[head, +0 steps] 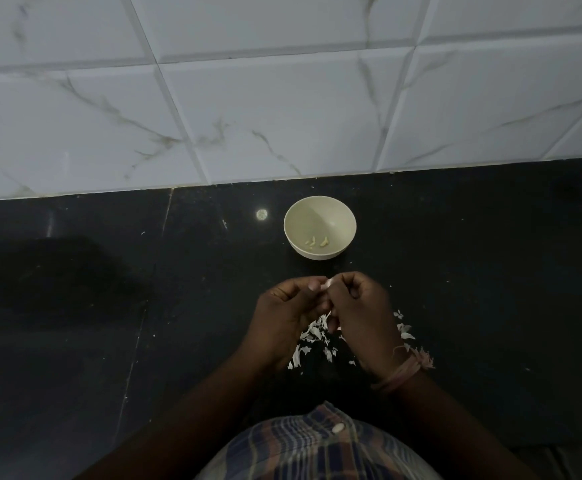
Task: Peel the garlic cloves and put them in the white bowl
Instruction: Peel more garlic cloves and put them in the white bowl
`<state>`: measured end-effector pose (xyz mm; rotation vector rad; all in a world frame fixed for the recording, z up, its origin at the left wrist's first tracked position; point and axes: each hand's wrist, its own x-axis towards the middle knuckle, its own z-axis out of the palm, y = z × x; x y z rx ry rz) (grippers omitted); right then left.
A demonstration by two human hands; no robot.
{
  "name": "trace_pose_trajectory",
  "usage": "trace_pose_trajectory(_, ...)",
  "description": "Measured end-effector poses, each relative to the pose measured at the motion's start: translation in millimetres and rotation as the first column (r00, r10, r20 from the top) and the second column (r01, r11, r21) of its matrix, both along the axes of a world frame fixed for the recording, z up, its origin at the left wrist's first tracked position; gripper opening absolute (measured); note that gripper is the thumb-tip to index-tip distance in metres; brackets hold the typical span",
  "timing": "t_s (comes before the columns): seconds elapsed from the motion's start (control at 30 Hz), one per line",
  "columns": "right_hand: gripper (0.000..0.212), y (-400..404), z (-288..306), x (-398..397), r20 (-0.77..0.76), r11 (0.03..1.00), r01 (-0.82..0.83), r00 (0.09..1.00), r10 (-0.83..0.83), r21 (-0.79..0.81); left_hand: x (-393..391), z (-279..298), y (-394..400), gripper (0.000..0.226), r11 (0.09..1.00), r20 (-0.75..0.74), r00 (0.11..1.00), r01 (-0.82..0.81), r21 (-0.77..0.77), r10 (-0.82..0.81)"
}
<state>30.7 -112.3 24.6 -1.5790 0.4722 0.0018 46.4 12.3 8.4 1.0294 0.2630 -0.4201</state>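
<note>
Over the dark counter [75, 306], my left hand [284, 315] and right hand [362, 317] pinch one garlic clove [326, 285] between curled fingers. The bowl [296, 216] sits at twelve o'clock, peeled cloves [317, 242] inside; skins [312, 336] lie beneath at six.

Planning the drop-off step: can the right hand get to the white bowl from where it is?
Probably yes. The right hand, busy pinching a garlic clove with the left hand, sits just before the white bowl, with only bare black counter between.
</note>
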Motion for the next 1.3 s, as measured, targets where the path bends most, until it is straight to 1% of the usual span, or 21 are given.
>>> trace_pose_trajectory(0.13, 0.018, 2.4, -1.5, -0.8, -0.075, 0.962, 0.036, 0.997, -0.016, 0.271, 0.7, -4.3, 1.4, 0.025, 1.0, -0.069, 0.998, 0.004, -0.016, -0.005)
trace_pose_trajectory(0.2, 0.019, 2.4, -2.3, -1.4, -0.084, 0.929, 0.047, 0.996, -0.017, 0.367, 0.8, -4.4, 2.2, 0.023, 1.0, -0.081, 0.997, 0.004, -0.01, -0.005)
trace_pose_trajectory(0.23, 0.018, 1.9, -2.7, -1.8, -0.077, 0.921, 0.043, 0.997, -0.013, 0.388, 0.4, -3.4, 2.4, 0.022, 1.0, -0.083, 0.997, 0.002, -0.001, -0.002)
trace_pose_trajectory(0.27, 0.014, 0.9, -3.1, -2.4, -0.062, 0.927, 0.028, 0.998, -0.005, 0.373, 0.1, -2.7, 2.5, 0.022, 1.0, -0.08, 0.997, -0.002, 0.012, 0.002)
trace_pose_trajectory(0.3, 0.01, -1.0, -3.1, -3.3, -0.041, 0.948, 0.002, 0.999, 0.012, 0.318, -0.1, -2.3, 2.9, 0.022, 1.0, -0.07, 0.997, -0.004, 0.025, 0.006)
trace_pose_trajectory(0.37, 0.013, -3.8, -2.7, -5.6, 0.0, 0.989, -0.072, 0.997, 0.072, 0.128, 0.2, -0.9, 3.2, 0.019, 0.999, -0.052, 0.999, -0.013, 0.047, 0.015)
trace_pose_trajectory(0.4, 0.015, -4.5, -2.8, -6.7, 0.017, 0.994, -0.108, 0.994, 0.107, 0.035, 0.5, -0.1, 3.4, 0.017, 0.998, -0.05, 0.999, -0.019, 0.056, 0.022)
trace_pose_trajectory(0.43, 0.015, -4.6, -2.3, -7.2, 0.029, 0.992, -0.126, 0.992, 0.127, -0.027, 0.9, 0.7, 3.5, 0.015, 0.997, -0.05, 0.998, -0.027, 0.07, 0.03)
trace_pose_trajectory(0.5, 0.008, -5.0, -2.3, -7.3, 0.044, 0.993, -0.103, 0.993, 0.106, -0.054, 1.0, 2.3, 3.9, 0.014, 0.992, -0.035, 0.999, -0.031, 0.124, 0.036)
trace_pose_trajectory(0.57, 0.003, -4.5, -3.0, -6.7, 0.041, 0.998, -0.057, 0.997, 0.059, -0.032, -0.1, 2.4, 4.1, 0.017, 0.983, -0.008, 1.0, -0.024, 0.179, 0.026)
trace_pose_trajectory(0.63, 0.005, -3.5, -3.9, -5.3, 0.013, 0.999, -0.036, 0.999, 0.036, 0.029, -0.7, 1.3, 4.6, 0.018, 0.98, -0.006, 1.0, -0.021, 0.199, 0.023)
trace_pose_trajectory(0.7, 0.009, -3.6, -4.3, -3.3, -0.043, 0.991, -0.019, 0.999, 0.026, 0.136, -0.2, 1.6, 4.4, 0.018, 0.981, -0.014, 1.0, -0.015, 0.195, 0.018)
trace_pose_trajectory(0.8, 0.01, -7.8, -5.0, -0.1, -0.14, 0.921, 0.069, 0.99, -0.016, 0.384, 0.3, 4.4, 0.7, 0.017, 0.989, -0.028, 1.0, -0.009, 0.146, 0.013)
trace_pose_trajectory(0.83, 0.01, -8.8, -5.3, 0.1, -0.152, 0.899, 0.087, 0.988, -0.023, 0.43, 0.2, 5.9, -0.3, 0.016, 0.993, -0.039, 0.999, -0.011, 0.116, 0.015)
trace_pose_trajectory(0.87, 0.011, -9.3, -6.2, -0.1, -0.153, 0.893, 0.091, 0.988, -0.025, 0.44, 0.3, 7.1, -1.2, 0.016, 0.995, -0.048, 0.999, -0.015, 0.094, 0.019)
trace_pose_trajectory(0.93, 0.009, -8.6, -8.0, -1.2, -0.135, 0.913, 0.085, 0.99, -0.034, 0.398, 0.4, 7.4, -1.3, 0.015, 0.997, -0.053, 0.998, -0.024, 0.08, 0.028)
trace_pose_trajectory(0.97, 0.008, -8.3, -8.5, -1.8, -0.12, 0.933, 0.082, 0.992, -0.042, 0.35, 0.3, 6.4, -1.2, 0.015, 0.996, -0.052, 0.998, -0.029, 0.079, 0.033)
trace_pose_trajectory(1.07, 0.009, -7.7, -7.6, -3.9, -0.045, 0.992, 0.044, 0.998, -0.039, 0.119, -1.2, 4.0, -1.1, 0.013, 0.996, -0.039, 0.998, -0.036, 0.083, 0.04)
trace_pose_trajectory(1.13, 0.013, -7.0, -7.1, -4.8, -0.005, 0.999, 0.032, 0.999, -0.032, 0.019, -1.6, 4.3, -1.3, 0.013, 0.992, -0.013, 0.999, -0.032, 0.118, 0.033)
trace_pose_trajectory(1.3, 0.016, -6.9, -7.5, -5.1, 0.037, 0.996, 0.049, 0.998, -0.047, -0.074, -2.3, 8.5, 0.6, 0.015, 0.972, 0.09, 0.996, -0.01, 0.235, -0.011)
